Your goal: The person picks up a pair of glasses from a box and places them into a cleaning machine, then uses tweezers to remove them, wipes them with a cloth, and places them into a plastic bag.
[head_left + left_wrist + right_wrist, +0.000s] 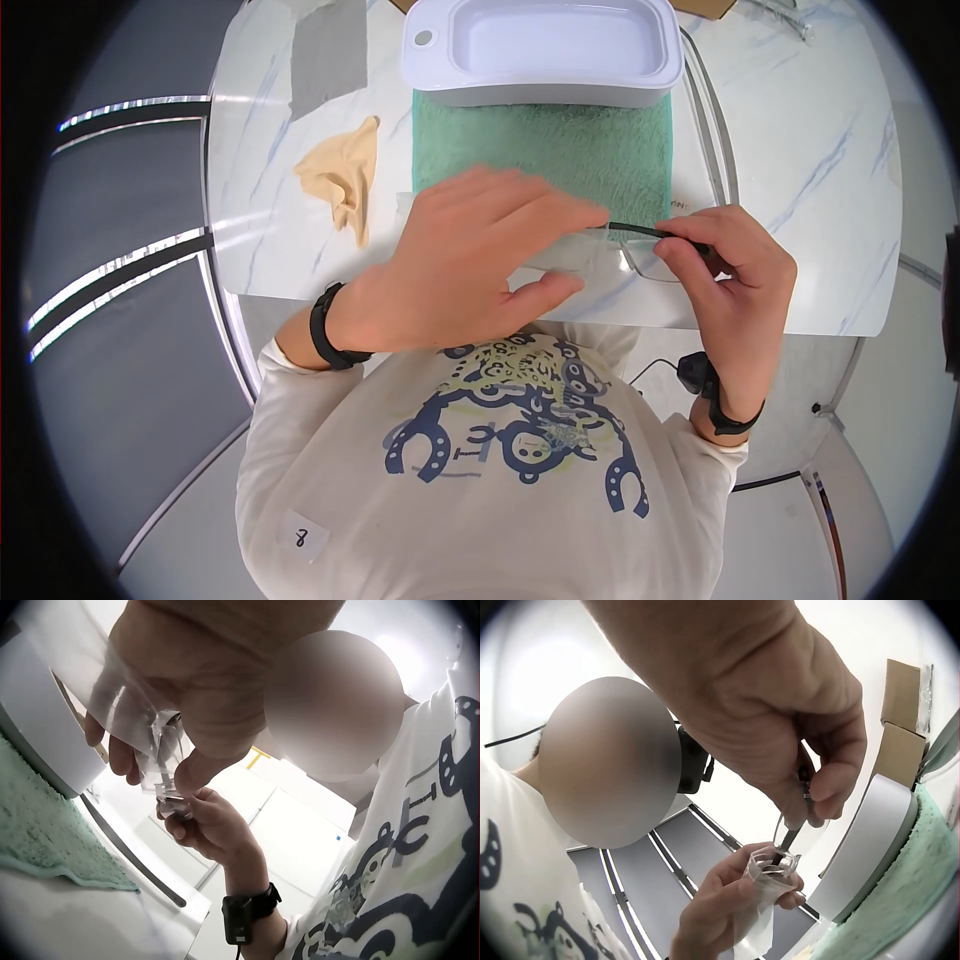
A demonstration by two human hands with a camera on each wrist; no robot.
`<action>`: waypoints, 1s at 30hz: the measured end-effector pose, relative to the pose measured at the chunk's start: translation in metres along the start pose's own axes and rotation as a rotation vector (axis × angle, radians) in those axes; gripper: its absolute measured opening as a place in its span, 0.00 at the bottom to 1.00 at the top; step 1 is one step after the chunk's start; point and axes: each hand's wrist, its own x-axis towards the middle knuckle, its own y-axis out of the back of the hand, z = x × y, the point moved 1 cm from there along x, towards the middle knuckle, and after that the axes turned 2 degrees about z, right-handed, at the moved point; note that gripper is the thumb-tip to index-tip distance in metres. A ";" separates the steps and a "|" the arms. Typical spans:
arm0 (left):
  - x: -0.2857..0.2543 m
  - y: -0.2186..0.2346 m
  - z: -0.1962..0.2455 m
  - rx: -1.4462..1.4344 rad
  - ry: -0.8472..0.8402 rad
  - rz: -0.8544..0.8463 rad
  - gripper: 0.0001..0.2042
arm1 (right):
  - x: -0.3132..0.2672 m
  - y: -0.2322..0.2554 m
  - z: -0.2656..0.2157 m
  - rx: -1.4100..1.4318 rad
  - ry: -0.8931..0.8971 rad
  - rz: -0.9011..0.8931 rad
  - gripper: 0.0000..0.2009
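Observation:
My right hand (745, 262) pinches a pair of eyeglasses (636, 230) by its dark frame, with a clear lens (655, 264) showing below. My left hand (475, 255) holds a clear plastic bag (756, 934), thumb on one side and fingers on the other, as the right wrist view shows. The bag's mouth faces the right hand, and part of the glasses reaches into it. In the head view, the left hand hides most of the bag. Both hands are above the near part of the table, in front of a green towel (560, 150).
A white basin-like device (540, 95) stands on the towel's far part. At the left lie a beige cloth (345, 180) and a grey cloth (330, 60). A grey curved strip (712, 120) runs along the towel's right side. Cardboard (904, 754) shows behind the device.

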 end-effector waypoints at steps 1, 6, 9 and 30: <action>-0.001 -0.001 -0.001 -0.001 0.000 0.003 0.24 | 0.000 -0.004 -0.001 -0.006 0.015 0.016 0.06; -0.009 -0.005 -0.004 0.027 -0.010 0.076 0.23 | -0.001 -0.017 -0.006 -0.033 0.067 0.047 0.06; -0.011 -0.008 -0.005 0.010 -0.041 0.141 0.23 | -0.001 -0.030 -0.013 0.036 0.067 0.044 0.07; -0.006 -0.008 -0.001 -0.037 -0.028 0.160 0.26 | -0.002 -0.025 -0.002 0.287 -0.021 0.011 0.06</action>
